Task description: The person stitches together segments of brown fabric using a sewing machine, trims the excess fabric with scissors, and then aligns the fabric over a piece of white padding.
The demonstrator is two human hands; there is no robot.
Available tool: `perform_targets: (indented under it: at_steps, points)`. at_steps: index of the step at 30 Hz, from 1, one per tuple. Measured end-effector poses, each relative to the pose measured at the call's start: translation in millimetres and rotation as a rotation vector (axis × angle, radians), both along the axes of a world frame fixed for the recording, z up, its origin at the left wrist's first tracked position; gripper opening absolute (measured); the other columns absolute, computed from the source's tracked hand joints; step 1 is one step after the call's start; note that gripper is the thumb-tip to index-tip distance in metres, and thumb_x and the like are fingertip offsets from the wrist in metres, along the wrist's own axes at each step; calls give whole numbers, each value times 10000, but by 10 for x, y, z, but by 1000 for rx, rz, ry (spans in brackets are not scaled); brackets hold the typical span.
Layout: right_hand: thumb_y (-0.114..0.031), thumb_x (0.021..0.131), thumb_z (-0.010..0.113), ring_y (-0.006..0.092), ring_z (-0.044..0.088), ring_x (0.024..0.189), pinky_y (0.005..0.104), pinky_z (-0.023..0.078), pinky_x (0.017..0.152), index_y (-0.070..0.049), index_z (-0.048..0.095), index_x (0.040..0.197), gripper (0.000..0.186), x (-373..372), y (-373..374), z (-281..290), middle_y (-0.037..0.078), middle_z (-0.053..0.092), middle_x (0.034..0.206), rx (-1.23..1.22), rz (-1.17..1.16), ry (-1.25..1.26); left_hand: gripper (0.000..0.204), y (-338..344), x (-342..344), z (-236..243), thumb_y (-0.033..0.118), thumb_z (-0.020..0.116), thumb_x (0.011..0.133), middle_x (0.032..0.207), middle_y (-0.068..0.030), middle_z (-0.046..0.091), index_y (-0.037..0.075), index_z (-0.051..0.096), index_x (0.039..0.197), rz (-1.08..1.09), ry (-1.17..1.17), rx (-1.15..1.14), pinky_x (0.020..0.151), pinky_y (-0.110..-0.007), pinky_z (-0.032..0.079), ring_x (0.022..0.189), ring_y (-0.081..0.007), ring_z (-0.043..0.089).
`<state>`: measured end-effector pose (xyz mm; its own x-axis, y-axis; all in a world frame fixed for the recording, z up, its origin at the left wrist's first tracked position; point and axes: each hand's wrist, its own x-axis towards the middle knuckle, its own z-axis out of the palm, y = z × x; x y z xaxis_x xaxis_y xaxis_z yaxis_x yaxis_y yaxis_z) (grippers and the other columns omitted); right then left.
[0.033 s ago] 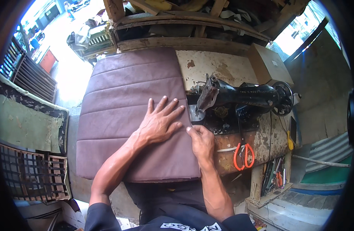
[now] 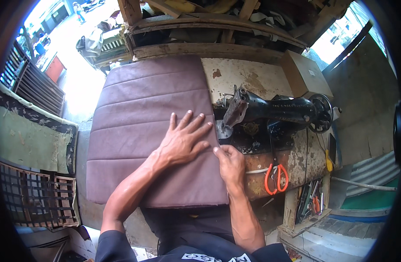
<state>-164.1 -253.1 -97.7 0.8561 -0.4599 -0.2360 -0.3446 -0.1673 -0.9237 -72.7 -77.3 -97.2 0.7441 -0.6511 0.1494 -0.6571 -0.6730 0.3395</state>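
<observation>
A large maroon-brown upholstery panel (image 2: pixel 139 126) with stitched crosswise seams lies over the left part of the sewing table, its near edge at my lap. My left hand (image 2: pixel 185 139) rests flat on it with fingers spread. At the panel's right edge, my right hand (image 2: pixel 231 168) is closed, pinching that edge between thumb and fingers. Just beyond the pinched edge stands a black sewing machine (image 2: pixel 274 111), its needle end beside the panel. Part of the machine's bed is covered by the panel.
Orange-handled scissors (image 2: pixel 277 179) hang at the table's near edge, right of my right hand. A yellow-handled tool (image 2: pixel 328 160) hangs farther right, above a wooden tool holder (image 2: pixel 292 212). A cardboard box (image 2: pixel 306 72) stands behind the machine. Wooden shelving (image 2: pixel 218 51) borders the back.
Both hands and the panel have shifted very slightly right and toward me. The right hand keeps its pinch, and the left stays flat.
</observation>
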Motion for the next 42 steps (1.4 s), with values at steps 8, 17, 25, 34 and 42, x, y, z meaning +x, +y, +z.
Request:
perform_targets:
  at_steps: [8, 17, 25, 34, 42]
  points:
    - [-208, 931, 720, 136, 639, 623, 333, 514, 621, 8, 731, 892, 219, -42, -167, 31, 87, 708, 700, -151, -9, 89, 445, -179, 20, -59, 429, 600, 1006, 1526, -61, 555, 267, 639, 1419, -257, -15, -42, 1210, -710, 158, 1480, -304, 434]
    - [-209, 951, 704, 149, 650, 601, 344, 509, 605, -4, 713, 868, 222, 89, -306, 7, 105, 697, 677, -104, 27, 130, 407, -240, 273, -81, 367, 702, 932, 1440, -64, 622, 251, 710, 1322, -395, -91, -108, 1210, -707, 187, 1453, -335, 466]
    - [-155, 977, 680, 38, 483, 566, 266, 396, 535, 9, 694, 885, 189, 170, -306, 37, -27, 617, 647, -44, 73, 87, 406, -229, 291, -125, 281, 784, 859, 1349, -47, 662, 229, 728, 1258, -461, -168, -122, 1218, -627, 295, 1406, -332, 520]
    - [-200, 958, 706, 118, 571, 525, 334, 457, 553, 2, 685, 837, 236, 234, -355, 63, 77, 632, 590, -252, 126, 39, 363, -218, 223, -20, 252, 776, 845, 1306, -32, 686, 212, 750, 1205, -485, -158, -72, 1188, -616, 350, 1365, -281, 567]
    - [-358, 948, 691, 431, 689, 686, 509, 512, 630, -52, 700, 796, 342, 332, -680, 135, 209, 690, 735, -404, 423, 365, 282, -360, -252, 48, 270, 659, 894, 1425, -64, 595, 108, 726, 1114, -306, -186, 68, 1168, -675, 318, 1409, -287, 492]
